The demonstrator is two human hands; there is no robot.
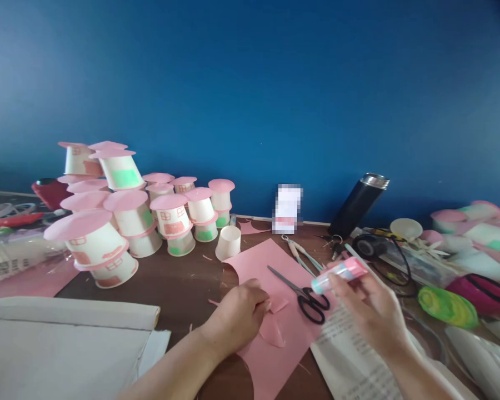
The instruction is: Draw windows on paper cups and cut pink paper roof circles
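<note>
My left hand [244,311] is closed in a pinch on a small pink paper piece [273,330], which folds out below and beside the fingertips. It hangs over a large pink paper sheet [266,361] on the table. My right hand [370,308] grips a glue stick [339,274] with a pink end and a pale teal end, tilted above the sheet's right side. Between the hands, scissors [304,294] with black handles lie on the sheet. A plain white paper cup [228,243] stands upside down just beyond it.
Stacked paper cups [129,214] with pink paper discs crowd the left. In front lies a white cardboard piece [66,344]. Pliers [302,255], a leaning black flask [356,205], a green-yellow oval object [448,307] and printed paper [354,361] are around the right side.
</note>
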